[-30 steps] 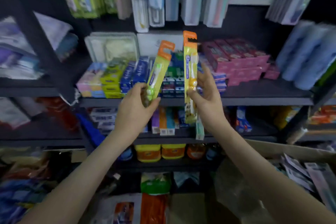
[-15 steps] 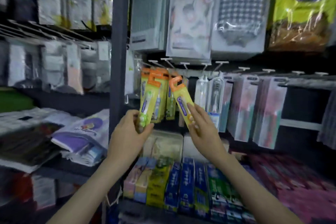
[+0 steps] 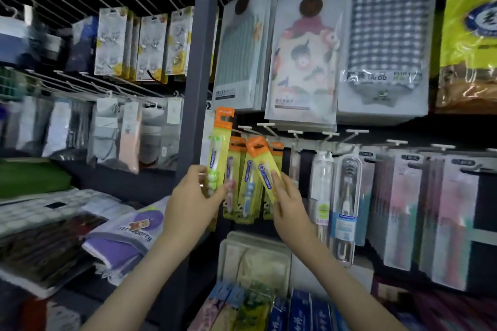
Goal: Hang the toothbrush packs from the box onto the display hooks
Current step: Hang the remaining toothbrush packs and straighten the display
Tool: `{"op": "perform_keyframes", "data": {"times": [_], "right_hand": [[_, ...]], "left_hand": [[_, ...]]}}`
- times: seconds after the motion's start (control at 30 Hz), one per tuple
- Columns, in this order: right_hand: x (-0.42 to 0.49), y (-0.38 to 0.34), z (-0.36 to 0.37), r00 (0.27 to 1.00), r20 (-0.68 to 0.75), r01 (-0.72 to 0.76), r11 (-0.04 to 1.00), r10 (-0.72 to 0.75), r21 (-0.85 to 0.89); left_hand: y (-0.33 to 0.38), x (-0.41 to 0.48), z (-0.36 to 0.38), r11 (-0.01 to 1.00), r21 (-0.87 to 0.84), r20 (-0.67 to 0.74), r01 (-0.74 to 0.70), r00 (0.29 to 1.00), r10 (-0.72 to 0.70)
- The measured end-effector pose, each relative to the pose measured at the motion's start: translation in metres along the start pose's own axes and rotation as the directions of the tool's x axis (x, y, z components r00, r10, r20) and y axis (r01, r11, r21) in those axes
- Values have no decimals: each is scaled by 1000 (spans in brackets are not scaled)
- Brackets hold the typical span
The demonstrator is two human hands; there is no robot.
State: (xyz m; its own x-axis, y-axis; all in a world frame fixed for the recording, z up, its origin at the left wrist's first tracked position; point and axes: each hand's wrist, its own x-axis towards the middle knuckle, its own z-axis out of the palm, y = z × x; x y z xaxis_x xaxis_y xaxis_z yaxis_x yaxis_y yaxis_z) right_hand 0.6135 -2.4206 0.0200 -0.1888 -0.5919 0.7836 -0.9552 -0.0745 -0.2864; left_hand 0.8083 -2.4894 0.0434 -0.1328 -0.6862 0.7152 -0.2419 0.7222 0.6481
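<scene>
My left hand (image 3: 193,204) grips an orange-topped yellow toothbrush pack (image 3: 218,154) upright, so its hole can meet the white hooks (image 3: 265,125). My right hand (image 3: 289,204) pinches a second tilted pack (image 3: 263,168)

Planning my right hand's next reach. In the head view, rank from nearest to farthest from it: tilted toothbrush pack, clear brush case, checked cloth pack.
1. tilted toothbrush pack: held in the right hand.
2. clear brush case: just right of it.
3. checked cloth pack: high, upper right.
</scene>
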Motion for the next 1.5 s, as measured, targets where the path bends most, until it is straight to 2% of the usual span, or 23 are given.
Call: {"op": "perform_keyframes", "data": {"times": [0.13, 0.33, 0.4, 0.5, 0.53, 0.63, 0.7, 0.77, 0.8, 0.83, 0.9, 0.97, 1.03, 1.07, 1.17, 1.27, 1.37, 1.5], "right_hand": [[-4, 5, 15, 992, -100, -75, 995, 82, 71], [17, 10, 40, 973, -153, -182, 982, 173, -42], [33, 16, 47, 961, -121, -252, 968, 249, -8], [54, 22, 51, 926, -34, -376, 918, 375, -129], [58, 20, 51, 926, -27, -377, 920, 377, -103], [50, 3, 46, 938, -98, -317, 936, 333, 152], [31, -16, 33, 943, -103, -252, 883, 316, 397], [7, -41, 14, 974, 25, -183, 716, 226, 674], [-3, -53, 6, 983, 106, -177, 613, 151, 770], [-10, -61, 1, 982, 171, -187, 557, 81, 809], [-16, -70, -2, 981, 190, -174, 597, 36, 783], [-14, -69, -7, 987, 120, -163, 604, 110, 780], [-10, -61, -14, 978, 100, -189, 586, 182, 788], [-8, -56, -18, 975, 101, -206, 626, 199, 752], [-6, -38, -22, 973, 138, -229, 821, 184, 522], [-3, -22, -15, 986, 133, -141, 941, 104, 308], [5, -10, -9, 995, 13, -97, 977, 96, 188], [17, -5, -1, 990, -110, -66, 973, 92, 221]], "left_hand": [[-2, -4, 3, 999, 39, -21, -32, 999, 33], [-6, -10, 8, 991, 100, -55, -84, 994, 90], [-10, -11, 8, 991, 107, -50, -84, 995, 90], [-15, -15, 5, 989, 115, -44, -89, 995, 94], [-16, -17, 4, 989, 115, -47, -92, 994, 98], [-19, -22, 2, 985, 135, -58, -106, 992, 114], [-19, -25, 2, 978, 181, -60, -103, 991, 116], [-13, -29, 4, 968, 209, -59, -136, 987, 151], [-9, -32, 7, 962, 216, -45, -165, 983, 178], [-4, -35, 12, 953, 223, -26, -203, 977, 214], [5, -39, 23, 926, 247, 35, -286, 957, 287], [10, -40, 29, 866, 276, 91, -416, 909, 408], [5, -33, 31, 761, 353, 47, -545, 822, 567], [0, -26, 31, 721, 396, 8, -569, 787, 617], [-16, -3, 23, 632, 574, -36, -520, 755, 654], [-33, 16, 23, 559, 680, 29, -474, 780, 625], [-45, 23, 27, 493, 729, 83, -474, 777, 624], [-51, 27, 28, 456, 753, 71, -474, 748, 660]]}}
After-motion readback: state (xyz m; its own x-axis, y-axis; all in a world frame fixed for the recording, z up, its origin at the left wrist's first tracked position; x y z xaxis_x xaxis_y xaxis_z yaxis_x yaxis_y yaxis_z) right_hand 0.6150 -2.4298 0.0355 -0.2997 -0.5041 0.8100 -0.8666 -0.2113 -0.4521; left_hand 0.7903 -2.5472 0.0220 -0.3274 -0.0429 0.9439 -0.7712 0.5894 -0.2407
